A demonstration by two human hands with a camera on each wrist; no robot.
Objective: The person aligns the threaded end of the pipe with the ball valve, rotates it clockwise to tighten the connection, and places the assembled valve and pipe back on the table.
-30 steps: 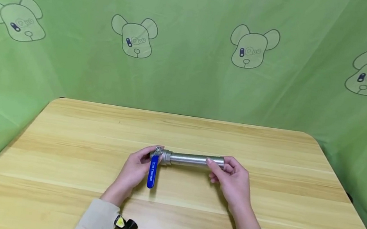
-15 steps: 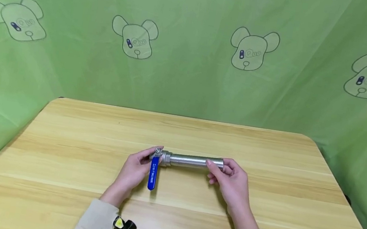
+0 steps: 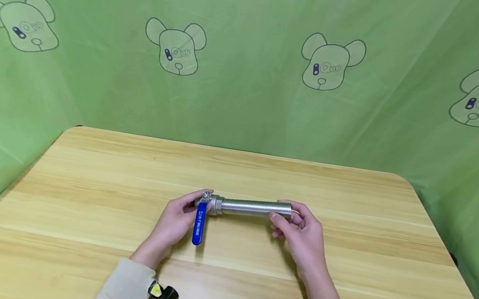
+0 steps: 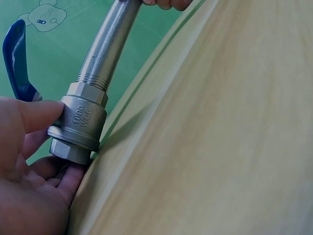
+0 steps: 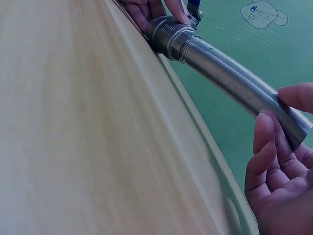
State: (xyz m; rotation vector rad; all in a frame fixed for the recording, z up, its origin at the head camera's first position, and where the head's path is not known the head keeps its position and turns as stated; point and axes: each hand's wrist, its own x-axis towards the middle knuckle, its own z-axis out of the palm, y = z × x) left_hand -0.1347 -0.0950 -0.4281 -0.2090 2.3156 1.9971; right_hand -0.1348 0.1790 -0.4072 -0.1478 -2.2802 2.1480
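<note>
- Above the bench (image 3: 74, 197), you hold the valve (image 4: 87, 115) and pipe (image 3: 251, 207), already joined.
- Your left hand (image 3: 175, 220) grips the valve; your right hand (image 3: 307, 240) pinches the pipe's far end.
- Threads (image 4: 93, 81) show outside the joint, so it's probably not fully screwed in.

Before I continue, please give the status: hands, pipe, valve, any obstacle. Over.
Left hand grips valve; right hand holds pipe near its free end. Pipe end meets valve, some threads showing. Blue lever juts from valve; no obstacle seen.

Green curtain (image 3: 244, 114) behind pale wooden table (image 3: 74, 197)
</note>
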